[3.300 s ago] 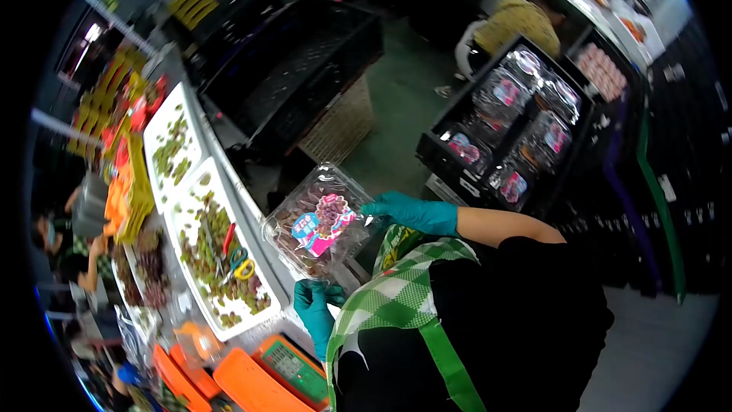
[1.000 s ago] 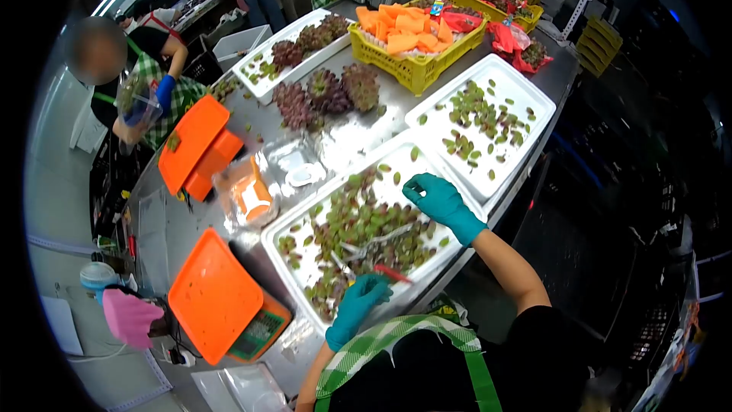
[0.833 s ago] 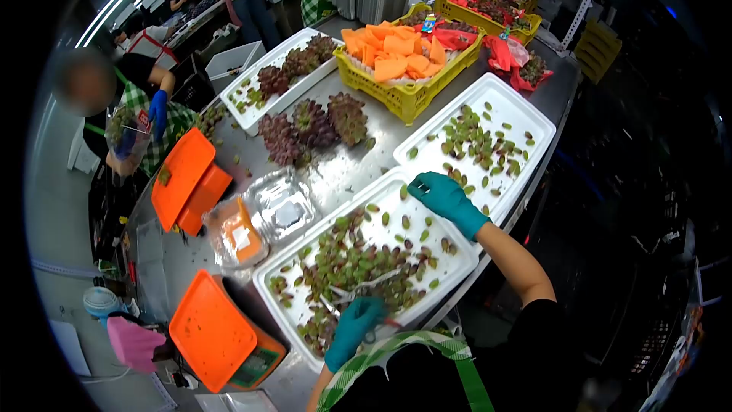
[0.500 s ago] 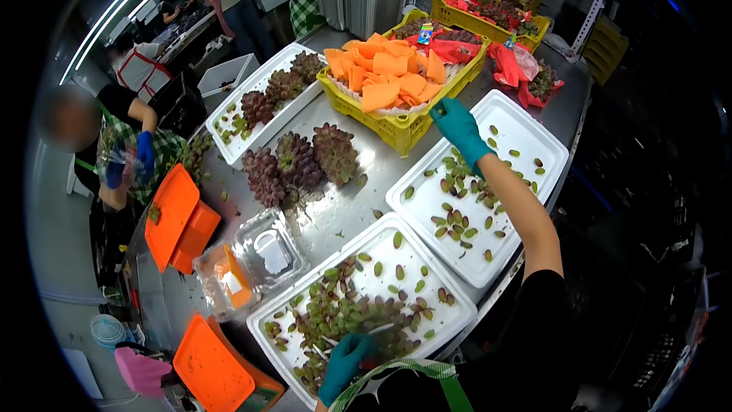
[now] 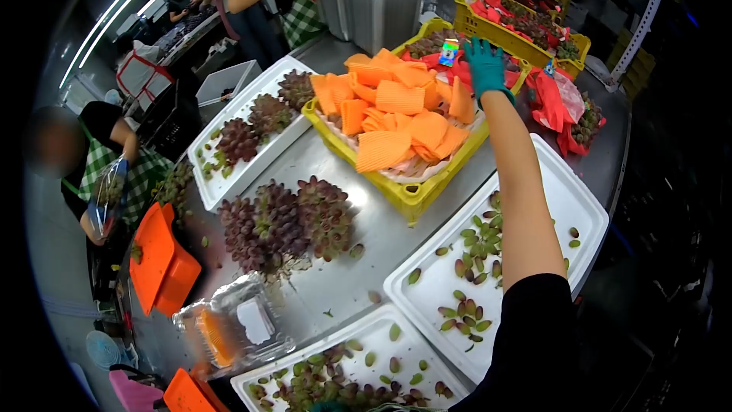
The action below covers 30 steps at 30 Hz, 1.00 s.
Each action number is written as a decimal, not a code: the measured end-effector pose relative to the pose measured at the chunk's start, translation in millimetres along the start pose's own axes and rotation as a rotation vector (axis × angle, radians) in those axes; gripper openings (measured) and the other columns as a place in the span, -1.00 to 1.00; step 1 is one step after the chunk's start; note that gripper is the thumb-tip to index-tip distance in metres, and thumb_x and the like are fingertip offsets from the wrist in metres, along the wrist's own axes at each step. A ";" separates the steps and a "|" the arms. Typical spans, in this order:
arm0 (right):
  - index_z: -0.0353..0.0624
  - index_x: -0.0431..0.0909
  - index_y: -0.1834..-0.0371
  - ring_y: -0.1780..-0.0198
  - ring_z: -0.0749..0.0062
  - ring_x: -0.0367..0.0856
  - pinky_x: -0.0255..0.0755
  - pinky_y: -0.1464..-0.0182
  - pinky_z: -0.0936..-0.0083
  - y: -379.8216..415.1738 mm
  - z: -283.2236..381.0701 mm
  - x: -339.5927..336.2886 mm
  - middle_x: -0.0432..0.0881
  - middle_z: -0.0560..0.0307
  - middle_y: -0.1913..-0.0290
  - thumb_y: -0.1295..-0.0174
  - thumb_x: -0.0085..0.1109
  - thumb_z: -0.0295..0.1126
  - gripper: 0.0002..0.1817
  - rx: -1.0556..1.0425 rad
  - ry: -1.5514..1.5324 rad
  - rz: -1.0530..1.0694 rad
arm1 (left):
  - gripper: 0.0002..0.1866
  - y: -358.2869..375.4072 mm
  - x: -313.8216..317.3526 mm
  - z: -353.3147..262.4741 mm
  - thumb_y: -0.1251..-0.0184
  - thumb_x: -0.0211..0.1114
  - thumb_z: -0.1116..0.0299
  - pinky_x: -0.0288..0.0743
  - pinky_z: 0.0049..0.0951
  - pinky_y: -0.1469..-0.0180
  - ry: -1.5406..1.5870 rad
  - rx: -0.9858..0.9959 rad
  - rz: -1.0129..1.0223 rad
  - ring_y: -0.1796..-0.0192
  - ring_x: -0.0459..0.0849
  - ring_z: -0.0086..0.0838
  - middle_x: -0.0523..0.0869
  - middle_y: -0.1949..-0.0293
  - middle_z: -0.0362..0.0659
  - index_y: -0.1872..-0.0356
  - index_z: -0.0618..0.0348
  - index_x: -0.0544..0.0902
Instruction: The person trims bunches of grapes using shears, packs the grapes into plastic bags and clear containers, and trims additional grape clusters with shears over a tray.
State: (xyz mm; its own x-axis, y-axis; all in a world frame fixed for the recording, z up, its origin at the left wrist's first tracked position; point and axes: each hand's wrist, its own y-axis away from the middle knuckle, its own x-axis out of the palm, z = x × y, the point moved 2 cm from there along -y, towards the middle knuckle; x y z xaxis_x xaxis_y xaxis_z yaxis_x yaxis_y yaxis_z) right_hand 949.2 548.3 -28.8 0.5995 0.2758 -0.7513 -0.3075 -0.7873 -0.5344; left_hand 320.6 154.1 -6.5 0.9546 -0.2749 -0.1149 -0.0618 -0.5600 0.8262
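My right hand (image 5: 488, 69), in a teal glove, reaches out with fingers stretched over the far end of the yellow crate (image 5: 412, 202), right at the red wrapping and grapes inside. Orange foam sheets (image 5: 400, 99) are heaped in the crate's near part. At the bottom edge only a sliver of my left hand (image 5: 329, 406) shows, by the loose grapes (image 5: 328, 378) in the near white tray (image 5: 255, 378); its fingers are hidden. Under my right forearm lies a second white tray (image 5: 549, 175) with scattered green and reddish grapes. Three dark grape bunches (image 5: 278, 217) rest on the metal table.
A clear plastic box (image 5: 255, 320) lies open near orange bins (image 5: 160, 263). Another white tray (image 5: 217, 191) holds bunches at the left. Stacked clear containers (image 5: 381, 8) and a second yellow crate (image 5: 488, 30) stand at the back. A co-worker (image 5: 114, 152) handles a bag at left.
My right hand has moved away from above the right tray to the crate's far end, its fingers now spread. My left hand has dropped mostly out of view. The camera view has shifted.
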 end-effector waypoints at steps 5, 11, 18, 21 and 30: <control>0.12 0.18 -0.20 -0.12 0.27 0.32 0.00 -0.14 -0.18 -19.4 2.4 32.5 0.40 0.14 -0.03 -0.07 -0.07 -0.45 -0.46 0.004 -0.103 0.031 | -0.76 -41.3 21.6 3.7 -0.22 0.14 0.39 0.37 -0.60 0.20 -0.217 0.277 0.078 0.22 0.48 -0.56 0.56 0.21 -0.22 0.10 0.19 0.50; 0.11 0.21 -0.18 0.05 0.30 0.44 0.12 -0.03 -0.22 -13.9 0.7 14.1 0.45 0.19 0.08 -0.08 -0.05 -0.43 -0.48 -0.027 -0.023 0.210 | -0.73 -33.0 39.8 -42.3 -0.23 0.12 0.39 0.38 -0.60 0.21 0.101 0.005 0.058 0.18 0.50 -0.53 0.56 0.17 -0.19 0.05 0.21 0.47; -0.01 0.29 -0.02 0.18 0.20 0.46 0.31 0.10 0.11 9.4 -20.6 -43.9 0.42 0.08 0.18 0.27 0.30 -0.27 -0.34 0.034 -0.171 0.002 | -0.76 -28.0 41.3 -53.0 -0.21 0.11 0.44 0.41 -0.53 0.17 0.093 0.027 0.139 0.20 0.53 -0.45 0.57 0.25 -0.12 0.09 0.25 0.47; -0.06 0.28 0.06 0.12 0.09 0.41 0.34 0.18 0.10 11.8 -36.9 -84.0 0.39 -0.01 0.19 0.40 0.39 -0.20 -0.27 0.138 -0.553 -0.102 | -0.77 -22.5 44.7 -65.2 -0.20 0.11 0.47 0.42 -0.50 0.14 0.166 0.012 0.194 0.22 0.54 -0.41 0.58 0.30 -0.08 0.12 0.27 0.47; -0.07 0.26 -0.10 0.09 0.10 0.38 0.23 -0.02 0.21 171.3 15.6 -335.2 0.39 0.03 0.09 0.33 0.32 -0.29 -0.23 -0.747 -1.225 -0.225 | -0.46 -49.5 93.1 -134.2 -0.34 -0.22 0.04 0.25 -0.12 -0.15 0.641 0.415 0.878 -0.12 0.39 -0.20 0.33 -0.15 0.04 -0.19 0.24 0.19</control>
State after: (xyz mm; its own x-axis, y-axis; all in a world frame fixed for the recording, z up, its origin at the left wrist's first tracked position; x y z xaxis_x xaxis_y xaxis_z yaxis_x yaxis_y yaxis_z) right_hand 684.0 329.6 125.4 -0.5303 0.4175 -0.7379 0.3845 -0.6573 -0.6482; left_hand 451.6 261.0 15.9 0.5014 -0.3161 0.8054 -0.7525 -0.6188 0.2257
